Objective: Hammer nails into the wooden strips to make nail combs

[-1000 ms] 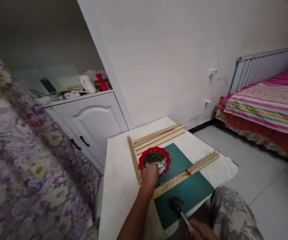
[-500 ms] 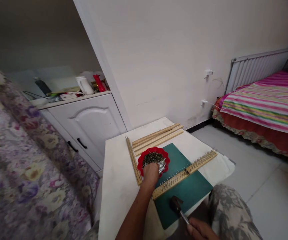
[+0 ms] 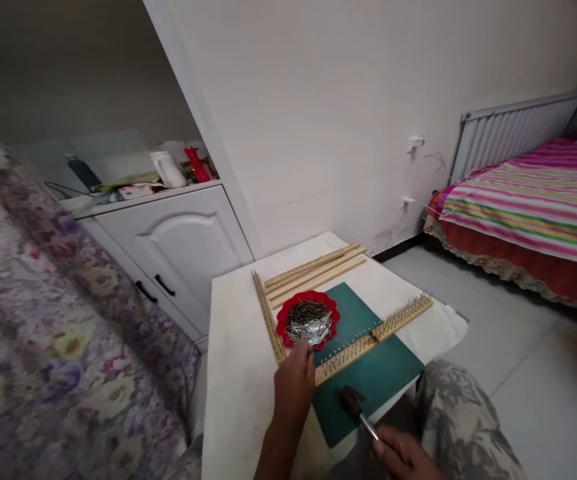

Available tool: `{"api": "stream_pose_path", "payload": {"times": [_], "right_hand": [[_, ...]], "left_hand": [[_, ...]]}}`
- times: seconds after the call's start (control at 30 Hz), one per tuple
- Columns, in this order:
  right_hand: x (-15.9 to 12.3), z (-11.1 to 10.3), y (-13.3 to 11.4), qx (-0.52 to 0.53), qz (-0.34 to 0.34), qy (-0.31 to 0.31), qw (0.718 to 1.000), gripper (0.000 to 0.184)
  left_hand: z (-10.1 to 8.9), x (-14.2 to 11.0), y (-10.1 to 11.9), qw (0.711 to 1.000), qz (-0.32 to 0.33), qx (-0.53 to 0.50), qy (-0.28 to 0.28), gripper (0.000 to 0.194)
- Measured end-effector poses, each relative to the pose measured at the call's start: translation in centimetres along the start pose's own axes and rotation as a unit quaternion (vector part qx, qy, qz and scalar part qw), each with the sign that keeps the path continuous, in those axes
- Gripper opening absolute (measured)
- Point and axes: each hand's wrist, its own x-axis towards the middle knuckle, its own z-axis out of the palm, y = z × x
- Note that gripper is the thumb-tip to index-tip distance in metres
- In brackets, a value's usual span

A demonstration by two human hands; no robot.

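My left hand (image 3: pixel 294 377) is closed, fingers pressed together, between the near rim of the red scalloped bowl (image 3: pixel 282 327) and the left end of a wooden strip (image 3: pixel 351 355). Whatever it pinches is too small to make out. Dark and silvery nails (image 3: pixel 309 321) fill the bowl. Rows of nails stand up from the strip, which lies slantwise across a green board (image 3: pixel 368 393). Low in the view, my right hand (image 3: pixel 404 455) grips the handle of a hammer (image 3: pixel 353 402), its head over the board's near part.
Several bare wooden strips (image 3: pixel 318 272) lie at the back of the white-covered table (image 3: pixel 241 373). Another narrow strip (image 3: pixel 267 319) lies left of the bowl. A white cabinet (image 3: pixel 183 253) and floral curtain (image 3: pixel 93 347) are to the left; a bed (image 3: pixel 528 220) stands at the right.
My left hand has drawn back out of the bowl toward me, to the strip's left end. My right hand keeps hold of the hammer, almost unmoved.
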Motion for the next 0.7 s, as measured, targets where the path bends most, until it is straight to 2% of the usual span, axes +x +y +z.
{"api": "stream_pose_path", "payload": {"times": [0.03,0.17,0.27,0.37,0.5,0.63,0.7], "right_hand": [[-0.1,0.0,-0.3,0.007,-0.004,-0.005,1.000,0.053],[-0.6,-0.2,-0.7,0.034,-0.010,0.008,0.999,0.046],[-0.7,-0.6,-0.4,0.041,-0.041,0.043,0.997,0.038],[-0.9,-0.8,-0.2,0.037,-0.061,0.062,0.996,0.033],[-1.3,-0.7,0.2,0.055,-0.037,0.065,0.996,0.035],[-1.6,-0.6,0.6,0.072,-0.021,0.071,0.995,0.038],[-1.6,-0.5,0.5,0.066,-0.019,0.060,0.996,0.040]], "left_hand": [[0.2,-1.6,-0.2,0.999,0.009,-0.037,-0.006,0.016],[2.3,-7.4,-0.5,0.985,0.049,-0.142,-0.089,0.013],[4.2,-9.7,0.0,0.969,0.091,-0.179,-0.141,0.013],[5.2,-10.3,1.0,0.961,0.112,-0.198,-0.158,0.013],[4.9,-9.9,2.3,0.952,0.107,-0.230,-0.170,0.013],[5.0,-9.7,3.5,0.945,0.033,-0.288,-0.153,0.008],[5.7,-9.7,3.7,0.922,-0.026,-0.354,-0.155,0.006]]}}
